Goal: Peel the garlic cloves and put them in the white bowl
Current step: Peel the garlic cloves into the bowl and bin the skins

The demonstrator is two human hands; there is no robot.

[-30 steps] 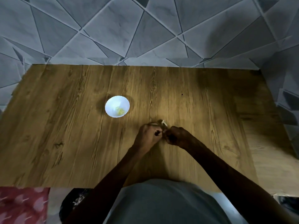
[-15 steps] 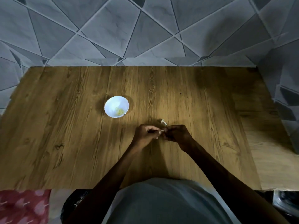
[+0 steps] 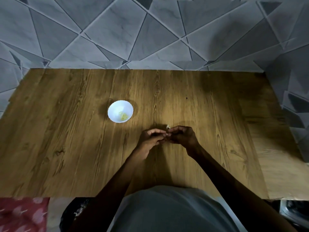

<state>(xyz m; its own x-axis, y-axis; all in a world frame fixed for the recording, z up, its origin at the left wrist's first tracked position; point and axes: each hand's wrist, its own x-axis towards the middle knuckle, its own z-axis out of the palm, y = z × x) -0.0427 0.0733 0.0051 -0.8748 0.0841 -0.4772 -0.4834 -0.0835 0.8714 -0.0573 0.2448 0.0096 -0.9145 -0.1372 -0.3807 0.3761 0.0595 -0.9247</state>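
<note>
A small white bowl [image 3: 120, 111] sits on the wooden table [image 3: 66, 139], left of centre, with pale yellow peeled garlic inside it. My left hand [image 3: 151, 139] and my right hand [image 3: 182, 137] meet fingertip to fingertip to the right of the bowl and nearer to me. Between the fingertips they pinch a small garlic clove [image 3: 166, 135], mostly hidden by the fingers. A white scrap of garlic skin [image 3: 168, 126] lies on the table just beyond the fingertips.
A grey wall [image 3: 150, 30] with a triangle pattern rises behind the table's far edge and along its right side. A red patterned cloth [image 3: 21, 213] shows below the table's near left edge.
Both hands have stayed together at the same spot on the table, working the clove. The fingers of my left hand have loosened from a tight curl. The bowl and the skin scrap have not moved.
</note>
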